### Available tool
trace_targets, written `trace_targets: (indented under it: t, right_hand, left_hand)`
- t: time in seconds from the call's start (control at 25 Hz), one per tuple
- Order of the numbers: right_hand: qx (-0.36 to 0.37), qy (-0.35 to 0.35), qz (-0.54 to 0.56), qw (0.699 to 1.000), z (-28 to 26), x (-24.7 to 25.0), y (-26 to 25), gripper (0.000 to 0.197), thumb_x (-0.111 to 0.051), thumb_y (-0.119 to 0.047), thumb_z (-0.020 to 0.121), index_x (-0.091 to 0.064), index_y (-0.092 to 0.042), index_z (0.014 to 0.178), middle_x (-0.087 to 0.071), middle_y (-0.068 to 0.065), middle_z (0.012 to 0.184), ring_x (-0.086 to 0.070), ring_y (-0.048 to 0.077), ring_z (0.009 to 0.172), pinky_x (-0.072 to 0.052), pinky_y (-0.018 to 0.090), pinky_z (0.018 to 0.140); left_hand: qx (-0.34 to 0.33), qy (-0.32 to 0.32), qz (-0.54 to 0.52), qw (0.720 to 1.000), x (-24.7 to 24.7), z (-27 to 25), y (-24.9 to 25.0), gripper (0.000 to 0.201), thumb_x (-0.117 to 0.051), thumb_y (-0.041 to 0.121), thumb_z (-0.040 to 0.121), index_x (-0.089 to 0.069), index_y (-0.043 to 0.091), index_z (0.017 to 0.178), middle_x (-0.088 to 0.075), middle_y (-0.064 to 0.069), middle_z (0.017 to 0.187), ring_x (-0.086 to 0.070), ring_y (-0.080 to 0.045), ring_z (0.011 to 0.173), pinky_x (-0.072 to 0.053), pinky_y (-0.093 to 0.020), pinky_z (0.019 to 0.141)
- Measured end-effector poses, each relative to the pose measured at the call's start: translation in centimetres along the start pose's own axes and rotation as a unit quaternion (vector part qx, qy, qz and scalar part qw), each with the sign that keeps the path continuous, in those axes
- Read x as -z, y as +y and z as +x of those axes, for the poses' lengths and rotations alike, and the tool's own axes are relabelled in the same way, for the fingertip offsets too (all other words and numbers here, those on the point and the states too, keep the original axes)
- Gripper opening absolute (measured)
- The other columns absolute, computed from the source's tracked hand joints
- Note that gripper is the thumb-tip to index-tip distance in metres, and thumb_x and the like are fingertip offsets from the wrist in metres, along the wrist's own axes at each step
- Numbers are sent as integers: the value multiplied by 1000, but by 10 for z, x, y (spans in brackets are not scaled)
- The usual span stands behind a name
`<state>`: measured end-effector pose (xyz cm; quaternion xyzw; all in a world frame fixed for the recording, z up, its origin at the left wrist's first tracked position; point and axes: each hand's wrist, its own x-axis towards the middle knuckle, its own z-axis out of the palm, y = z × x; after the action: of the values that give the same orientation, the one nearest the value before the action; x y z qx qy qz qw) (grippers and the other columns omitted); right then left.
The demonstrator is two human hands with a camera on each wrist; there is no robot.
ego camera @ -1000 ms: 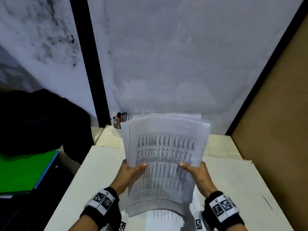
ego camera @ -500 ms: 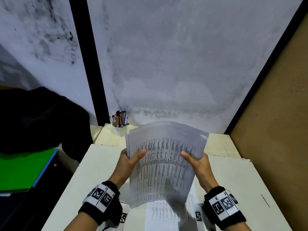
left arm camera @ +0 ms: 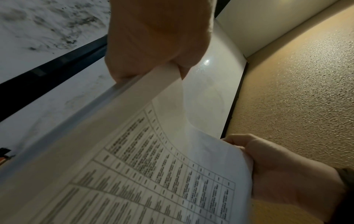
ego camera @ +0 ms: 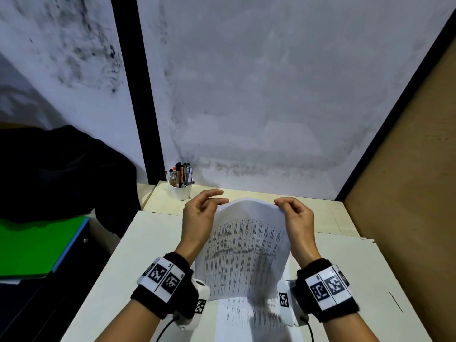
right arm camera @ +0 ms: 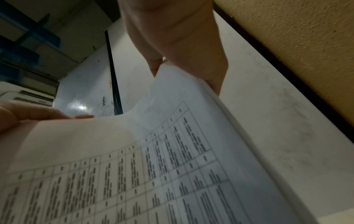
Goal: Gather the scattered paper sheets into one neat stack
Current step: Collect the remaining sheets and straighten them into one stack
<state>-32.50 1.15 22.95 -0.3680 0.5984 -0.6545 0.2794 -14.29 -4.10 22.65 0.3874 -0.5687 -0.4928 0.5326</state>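
We see two bare hands holding a bundle of paper sheets (ego camera: 246, 245) upright above a pale table (ego camera: 153, 245). The top sheet carries a printed grid of small text, too blurred to read. The bundle's lower edge hangs just above, or perhaps touches, another printed sheet (ego camera: 249, 319) lying flat on the table near the person; we cannot tell which.

The left hand (ego camera: 197, 218) is at the left top corner of the bundle. In the left wrist view its thumb and fingers (left arm camera: 153, 45) are pinched on the paper's upper edge. In the head view two of its fingers stretch forward above the paper.

The right hand (ego camera: 297, 218) is at the right top corner, its fingertips curled over and pinching the edge. In the right wrist view the paper passes between its fingers (right arm camera: 191, 45).

Between the two hands the top edge bows upward in a soft arch. Both wrists wear black bands with white coded tags.

At the table's far left a white cup (ego camera: 181, 191) holds pens and markers, well apart from the hands. A stained whiteboard (ego camera: 271, 95) stands behind the table. A brown board wall (ego camera: 407, 193) closes the right side. On the left lie a green folder (ego camera: 37, 245) and dark cloth (ego camera: 61, 169).
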Motion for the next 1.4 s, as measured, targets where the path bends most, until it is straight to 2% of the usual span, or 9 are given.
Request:
trace_targets:
  t: [0.2, 0.36, 0.52, 0.64, 0.72, 0.88, 1.12, 1.28, 1.4]
  right_hand:
    - [-7, -107, 23, 994, -3, 21, 16, 21, -71, -16, 77, -64, -21, 96, -68, -5, 84, -64, 2, 79, -51, 17, 67]
    - [4, -131, -220, 967, -11, 22, 59, 26, -67, 8, 77, -65, -17, 73, -65, -9, 69, -60, -16, 61, -43, 3, 61]
    - [4, -115, -247, 962, -10, 16, 81, 34, -65, 12, 78, -63, -19, 65, -63, -8, 65, -62, -8, 63, -42, -2, 61]
    - [32, -130, -224, 965, 1, 23, 61, 43, -68, 8, 76, -60, -30, 60, -64, -22, 53, -60, -14, 62, -43, 0, 64]
    - [60, -156, -198, 966, 7, 23, 35, 38, -70, 7, 74, -62, -28, 61, -65, -28, 54, -60, -13, 60, -44, 3, 65]
    - [122, -103, -99, 982, 18, 25, -7, 32, -74, 4, 70, -62, -25, 69, -67, -23, 65, -58, -10, 64, -43, 4, 66]
    - [-64, -134, -34, 988, -9, 26, 38, 18, -68, -2, 78, -69, -19, 84, -76, -7, 75, -70, 7, 75, -57, 33, 81]
    - [-124, -97, -21, 987, -47, 26, 74, 18, -66, 1, 80, -66, -17, 79, -71, 0, 78, -67, 15, 76, -56, 18, 60]
    - [-168, -79, -27, 982, -52, 19, 93, 6, -62, -7, 85, -67, -4, 86, -69, 8, 85, -68, 24, 80, -57, 33, 71]
  left_hand:
    - [-20, -41, -17, 999, 5, -8, -13, 32, -65, 19, 80, -57, 19, 112, -70, 6, 94, -66, 4, 83, -49, -8, 71]
    - [45, 11, 15, 999, 8, -10, -55, 24, -54, 2, 88, -63, 24, 91, -67, -15, 94, -67, -10, 61, -54, -18, 55]
    - [64, -54, 171, 982, 17, -24, -95, 45, -66, 18, 82, -49, 21, 124, -53, 2, 126, -50, -16, 119, -40, -31, 104]
    - [48, -5, 200, 979, 31, -16, -101, 88, -76, 19, 72, -24, 19, 143, -31, 12, 139, -29, -6, 130, -25, -29, 109]
    - [104, -33, 89, 990, 38, -6, -89, 84, -80, 14, 66, -35, 19, 137, -47, 5, 130, -47, -8, 117, -37, -30, 102]
    - [164, -78, 22, 983, 35, 6, -61, 35, -87, 33, 46, -69, 17, 72, -74, 5, 69, -66, -21, 79, -55, -37, 77]
    - [68, -16, -51, 996, 36, 0, -29, 15, -81, 11, 62, -74, 23, 59, -71, 15, 57, -66, 0, 61, -54, -14, 60]
    - [146, -72, 0, 987, 42, -35, -56, 25, -73, 4, 73, -71, 29, 69, -72, 18, 63, -64, 5, 66, -52, -16, 65]
    - [212, -130, 47, 967, 38, -47, -78, 15, -65, 12, 82, -62, 24, 91, -70, 12, 81, -63, -6, 84, -49, -12, 68]
